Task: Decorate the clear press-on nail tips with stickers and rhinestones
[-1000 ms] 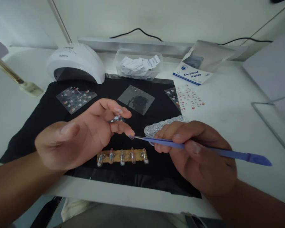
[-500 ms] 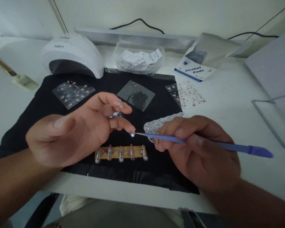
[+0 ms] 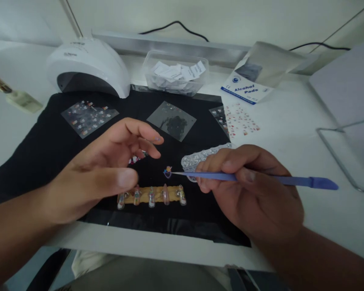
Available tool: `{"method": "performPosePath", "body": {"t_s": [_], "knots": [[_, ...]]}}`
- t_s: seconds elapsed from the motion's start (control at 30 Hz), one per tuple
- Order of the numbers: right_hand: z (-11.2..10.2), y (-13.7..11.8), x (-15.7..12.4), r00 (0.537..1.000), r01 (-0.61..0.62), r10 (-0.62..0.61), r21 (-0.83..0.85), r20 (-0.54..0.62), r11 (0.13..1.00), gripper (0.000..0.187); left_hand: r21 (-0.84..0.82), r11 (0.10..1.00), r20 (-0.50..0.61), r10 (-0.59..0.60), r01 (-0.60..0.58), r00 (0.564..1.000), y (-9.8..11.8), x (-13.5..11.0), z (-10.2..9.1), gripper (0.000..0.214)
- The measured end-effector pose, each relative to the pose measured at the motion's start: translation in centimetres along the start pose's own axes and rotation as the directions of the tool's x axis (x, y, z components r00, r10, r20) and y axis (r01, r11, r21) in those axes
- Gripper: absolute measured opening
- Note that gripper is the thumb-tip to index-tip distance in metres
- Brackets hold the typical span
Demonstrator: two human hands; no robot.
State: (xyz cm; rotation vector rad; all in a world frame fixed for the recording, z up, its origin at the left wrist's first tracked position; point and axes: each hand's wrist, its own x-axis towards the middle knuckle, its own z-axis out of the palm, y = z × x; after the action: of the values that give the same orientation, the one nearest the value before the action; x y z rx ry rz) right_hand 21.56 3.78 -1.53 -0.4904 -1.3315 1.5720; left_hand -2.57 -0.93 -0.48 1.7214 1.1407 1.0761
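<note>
My right hand (image 3: pixel 251 190) pinches blue tweezers (image 3: pixel 261 178) whose tip carries a tiny coloured sticker (image 3: pixel 168 171) just above the black mat (image 3: pixel 48 149). My left hand (image 3: pixel 103 169) hovers to the left with its fingers loosely spread; a small sticker strip (image 3: pixel 136 158) shows just under its fingertips, and I cannot tell whether the fingers hold it. Below the sticker lies a wooden stick (image 3: pixel 151 195) carrying several false nails in a row. A clear tray of rhinestones (image 3: pixel 200 157) sits behind my right fingers.
A white nail lamp (image 3: pixel 87 66) stands at the back left. Sticker sheets (image 3: pixel 89 117) (image 3: pixel 171 121) (image 3: pixel 239 120) lie on and beside the mat. A clear box of paper slips (image 3: pixel 176 76) and an alcohol pads box (image 3: pixel 245 89) sit behind. A wire stand (image 3: pixel 342 157) is at the right.
The sticker left my left fingertip and now hangs on the tweezers' tip. My left hand turned palm down and drew back to the left.
</note>
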Motion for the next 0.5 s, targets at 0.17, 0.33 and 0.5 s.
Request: {"method": "performPosePath", "body": {"t_s": [0.17, 0.33, 0.5], "knots": [[0.2, -0.7, -0.5, 0.997, 0.076, -0.078, -0.074, -0.018, 0.994, 0.010, 0.160, 0.987, 0.012, -0.030, 0.028, 0.999, 0.3, -1.1, 0.5, 0.049], [0.2, -2.3, -2.0, 0.999, 0.038, -0.037, -0.217, 0.006, 0.975, 0.013, 0.456, 0.882, 0.174, 0.043, -0.120, 0.984, 0.6, -1.7, 1.4, 0.066], [-1.0, -1.2, -2.9, 0.998, -0.013, 0.026, -0.247, 0.049, 0.969, 0.016, 0.553, 0.812, 0.201, 0.088, -0.187, 0.976, 1.0, -1.5, 2.4, 0.059]]}}
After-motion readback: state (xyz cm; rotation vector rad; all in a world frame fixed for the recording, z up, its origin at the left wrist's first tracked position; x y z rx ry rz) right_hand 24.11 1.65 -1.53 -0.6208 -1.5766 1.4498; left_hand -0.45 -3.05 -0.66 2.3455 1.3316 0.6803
